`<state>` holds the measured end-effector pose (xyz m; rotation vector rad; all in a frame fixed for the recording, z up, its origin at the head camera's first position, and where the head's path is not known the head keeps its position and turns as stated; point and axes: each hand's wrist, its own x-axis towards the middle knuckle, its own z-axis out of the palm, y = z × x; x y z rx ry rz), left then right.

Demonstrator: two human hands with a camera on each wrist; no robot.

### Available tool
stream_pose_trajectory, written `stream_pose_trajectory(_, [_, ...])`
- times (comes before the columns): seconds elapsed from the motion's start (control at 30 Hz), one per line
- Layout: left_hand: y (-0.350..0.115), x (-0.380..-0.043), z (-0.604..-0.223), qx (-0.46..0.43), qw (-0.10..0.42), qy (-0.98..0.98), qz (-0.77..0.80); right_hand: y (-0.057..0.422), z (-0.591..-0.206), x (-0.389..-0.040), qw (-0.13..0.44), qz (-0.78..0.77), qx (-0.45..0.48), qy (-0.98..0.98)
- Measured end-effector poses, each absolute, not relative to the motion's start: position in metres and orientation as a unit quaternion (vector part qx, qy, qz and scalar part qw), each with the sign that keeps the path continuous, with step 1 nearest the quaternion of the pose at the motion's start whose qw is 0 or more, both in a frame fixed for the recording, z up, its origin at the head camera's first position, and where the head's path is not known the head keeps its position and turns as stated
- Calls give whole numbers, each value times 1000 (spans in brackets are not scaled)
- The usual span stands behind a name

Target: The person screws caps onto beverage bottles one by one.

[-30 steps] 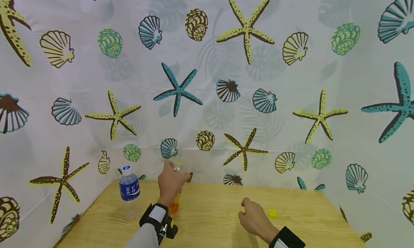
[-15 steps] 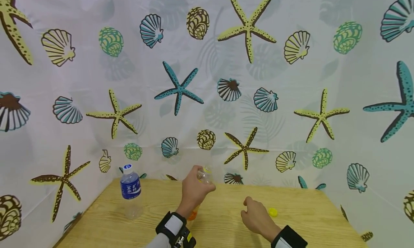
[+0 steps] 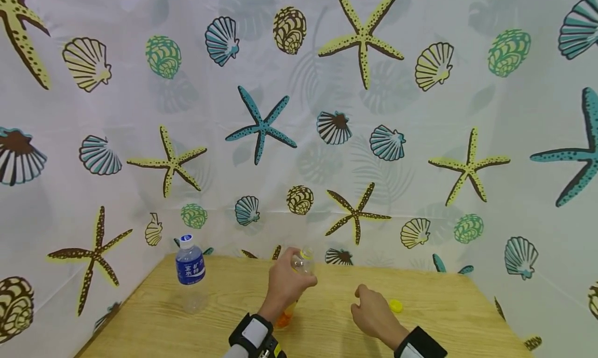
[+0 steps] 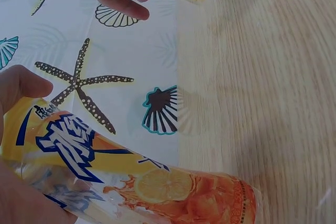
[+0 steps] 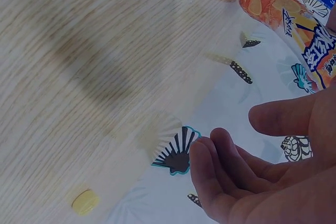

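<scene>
My left hand (image 3: 285, 283) grips a clear plastic drink bottle (image 3: 302, 263) around its upper body, near the middle of the table. In the left wrist view the iced tea bottle's yellow and orange label (image 4: 157, 187) shows lemon slices, and the thumb lies along its side. A yellow ring circles the neck, and no cap sits on the mouth. To the right, my right hand (image 3: 372, 311) hovers over the table with fingers loosely bent and nothing in them. Beside it lies a yellow bottle cap (image 3: 395, 306), also visible in the right wrist view.
A clear water bottle (image 3: 190, 270) with a blue label and white cap stands upright at the left of the wooden table (image 3: 224, 295). A white curtain (image 3: 299, 166) printed with starfish and shells hangs behind the table and along its sides.
My left hand has carried the iced tea bottle rightward and nearer to my right hand, mostly in the first half second. The right hand, cap and water bottle have stayed in place.
</scene>
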<state>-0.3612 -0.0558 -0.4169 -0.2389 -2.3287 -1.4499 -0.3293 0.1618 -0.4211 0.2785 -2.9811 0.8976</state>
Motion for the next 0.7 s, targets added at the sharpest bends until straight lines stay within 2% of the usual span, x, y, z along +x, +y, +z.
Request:
stream_pose_trajectory(0.33, [-63,-361,-419,-83,170,-826,-531,182,-425,-345,56,251,88,-962])
stream_pose_trajectory(0.53, [-63,-360,-419,-84,173,-828,-527,209,-433,-359,109,183,66,-975])
stream_pose_trajectory(0.7, [-62,-360,-420,-96,175,-824,-530,229,-440,-367,70,159,-9,-985])
